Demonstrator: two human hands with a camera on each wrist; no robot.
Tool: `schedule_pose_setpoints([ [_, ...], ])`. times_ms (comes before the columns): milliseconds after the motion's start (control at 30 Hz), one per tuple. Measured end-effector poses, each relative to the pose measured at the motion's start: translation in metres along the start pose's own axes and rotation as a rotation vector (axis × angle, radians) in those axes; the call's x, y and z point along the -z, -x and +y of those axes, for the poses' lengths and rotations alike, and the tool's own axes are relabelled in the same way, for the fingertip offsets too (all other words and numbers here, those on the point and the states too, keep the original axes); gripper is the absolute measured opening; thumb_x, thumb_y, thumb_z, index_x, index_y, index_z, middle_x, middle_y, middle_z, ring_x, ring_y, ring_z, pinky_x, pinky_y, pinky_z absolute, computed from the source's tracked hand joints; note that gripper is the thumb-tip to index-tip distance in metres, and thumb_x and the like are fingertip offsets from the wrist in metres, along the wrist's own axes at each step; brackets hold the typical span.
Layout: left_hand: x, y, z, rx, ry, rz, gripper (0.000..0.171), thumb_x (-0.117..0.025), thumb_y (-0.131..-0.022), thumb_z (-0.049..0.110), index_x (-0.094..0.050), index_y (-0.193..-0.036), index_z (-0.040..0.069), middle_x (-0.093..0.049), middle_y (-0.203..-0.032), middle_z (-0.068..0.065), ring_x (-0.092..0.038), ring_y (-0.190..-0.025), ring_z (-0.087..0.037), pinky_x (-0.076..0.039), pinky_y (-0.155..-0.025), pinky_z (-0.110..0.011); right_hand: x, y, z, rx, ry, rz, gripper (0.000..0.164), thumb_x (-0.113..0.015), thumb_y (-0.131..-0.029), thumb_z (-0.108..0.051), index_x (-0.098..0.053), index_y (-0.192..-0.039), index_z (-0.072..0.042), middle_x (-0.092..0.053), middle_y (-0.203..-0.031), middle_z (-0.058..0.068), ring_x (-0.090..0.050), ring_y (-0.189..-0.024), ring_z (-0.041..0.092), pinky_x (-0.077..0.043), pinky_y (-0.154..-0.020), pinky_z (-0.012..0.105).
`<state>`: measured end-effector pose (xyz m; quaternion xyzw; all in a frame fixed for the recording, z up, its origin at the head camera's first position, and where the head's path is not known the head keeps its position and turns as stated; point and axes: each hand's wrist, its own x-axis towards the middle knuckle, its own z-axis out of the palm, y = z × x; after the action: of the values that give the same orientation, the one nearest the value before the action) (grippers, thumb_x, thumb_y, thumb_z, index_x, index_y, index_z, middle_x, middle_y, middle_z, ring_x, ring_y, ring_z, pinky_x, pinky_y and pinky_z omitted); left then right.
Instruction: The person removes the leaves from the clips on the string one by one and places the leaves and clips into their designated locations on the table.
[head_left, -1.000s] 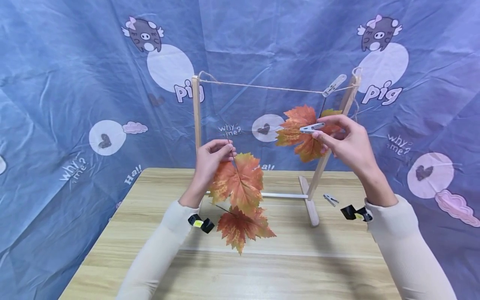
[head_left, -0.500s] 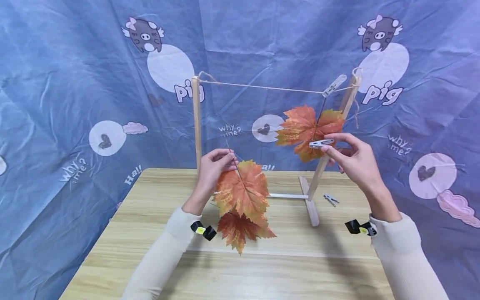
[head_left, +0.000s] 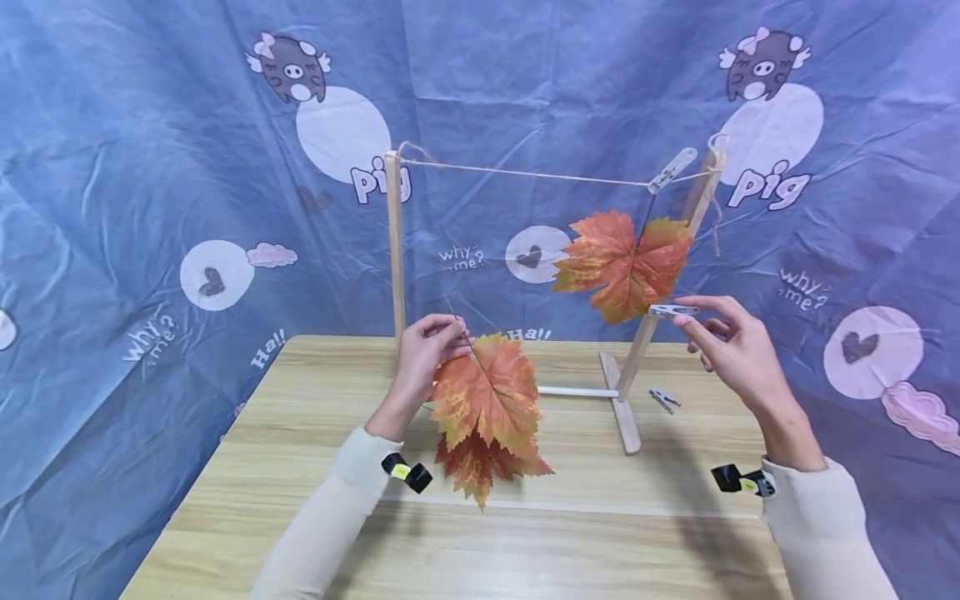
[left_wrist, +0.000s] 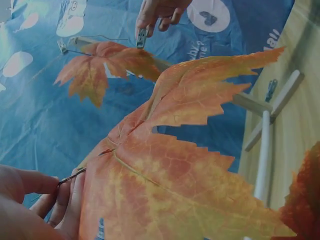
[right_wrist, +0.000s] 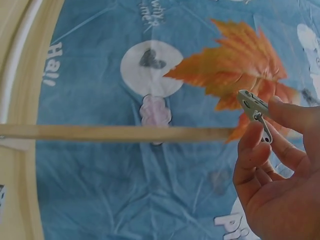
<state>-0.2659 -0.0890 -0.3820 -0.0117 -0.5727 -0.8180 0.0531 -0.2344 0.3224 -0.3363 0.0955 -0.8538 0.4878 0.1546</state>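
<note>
My left hand point(head_left: 429, 354) pinches the thin dark stem of an orange maple leaf point(head_left: 491, 387), which hangs down in front of the stand. In the left wrist view that maple leaf point(left_wrist: 165, 175) fills the middle. My right hand point(head_left: 738, 350) pinches a small grey clothespin point(head_left: 673, 312) between thumb and fingers, to the right of the stand. The same clothespin point(right_wrist: 255, 107) shows close up in the right wrist view. A second maple leaf point(head_left: 626, 262) hangs by its stem from another clothespin point(head_left: 672, 170) on the string point(head_left: 525, 173). Below the held leaf lies a redder maple leaf point(head_left: 483, 479).
The wooden stand has a left post point(head_left: 395, 242), a right post point(head_left: 637, 354), a foot point(head_left: 621, 408) and a white crossbar point(head_left: 573, 392). One more clothespin point(head_left: 663, 400) lies on the table point(head_left: 570, 542) right of it. A blue printed cloth point(head_left: 480, 75) forms the backdrop.
My right hand has moved down and right, away from the hanging leaf, still holding the clothespin. My left hand has lowered slightly with its leaf, which now overlaps the redder one more.
</note>
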Motion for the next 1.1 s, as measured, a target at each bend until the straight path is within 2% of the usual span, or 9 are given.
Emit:
schedule_pose_setpoints([
  [133,0.006,0.002,-0.011,0.008,0.0,0.017,0.014,-0.067,-0.099,-0.005,-0.068,-0.11,-0.013,-0.078,-0.083,-0.006,-0.078,-0.071,-0.015,-0.068,-0.07,-0.027,0.005,0.006,0.011,-0.033,-0.027,-0.023,0.032,-0.073,-0.103,-0.022,-0.067,-0.135,-0.018,-0.063,-0.084,-0.012,-0.052,-0.054,0.009,-0.046,-0.046,0.025],
  [267,0.009,0.004,-0.021,0.007,-0.008,0.038,0.014,-0.067,-0.098,-0.006,-0.068,-0.109,-0.014,-0.077,-0.083,-0.005,-0.077,-0.071,-0.014,-0.068,-0.069,-0.026,0.009,0.01,0.021,-0.091,-0.043,-0.036,0.031,-0.075,-0.101,-0.02,-0.066,-0.131,-0.024,-0.063,-0.07,-0.01,-0.049,-0.051,0.01,-0.044,-0.046,0.026],
  [367,0.01,0.005,-0.027,0.021,-0.004,0.049,0.015,-0.065,-0.098,-0.006,-0.067,-0.11,-0.016,-0.076,-0.083,-0.004,-0.077,-0.073,-0.014,-0.068,-0.07,-0.026,0.01,0.012,0.029,-0.127,-0.053,-0.033,0.03,-0.076,-0.101,-0.021,-0.065,-0.129,-0.025,-0.062,-0.069,-0.011,-0.048,-0.051,0.01,-0.043,-0.046,0.026],
  [600,0.013,0.007,-0.041,0.053,0.009,0.065,0.017,-0.062,-0.098,-0.009,-0.063,-0.111,-0.02,-0.075,-0.08,-0.006,-0.077,-0.073,-0.015,-0.068,-0.071,-0.026,0.014,0.015,0.049,-0.199,-0.059,-0.025,0.027,-0.073,-0.103,-0.027,-0.066,-0.127,-0.036,-0.067,-0.071,-0.015,-0.05,-0.051,0.009,-0.044,-0.047,0.026],
  [833,0.018,0.008,-0.057,0.094,0.004,0.092,0.022,-0.062,-0.097,-0.01,-0.061,-0.116,-0.022,-0.076,-0.081,-0.009,-0.078,-0.071,-0.015,-0.068,-0.071,-0.027,0.012,0.014,0.074,-0.251,-0.054,0.005,0.019,-0.073,-0.103,-0.027,-0.069,-0.121,-0.034,-0.067,-0.069,-0.015,-0.051,-0.05,0.007,-0.044,-0.045,0.025],
  [1100,0.026,0.012,-0.075,0.149,-0.002,0.128,0.011,-0.063,-0.1,-0.008,-0.066,-0.109,-0.013,-0.074,-0.085,-0.012,-0.077,-0.073,-0.017,-0.069,-0.074,-0.029,0.011,0.014,0.101,-0.276,-0.023,0.001,0.02,-0.075,-0.101,-0.026,-0.071,-0.121,-0.03,-0.067,-0.078,-0.024,-0.052,-0.054,0.005,-0.047,-0.047,0.025],
])
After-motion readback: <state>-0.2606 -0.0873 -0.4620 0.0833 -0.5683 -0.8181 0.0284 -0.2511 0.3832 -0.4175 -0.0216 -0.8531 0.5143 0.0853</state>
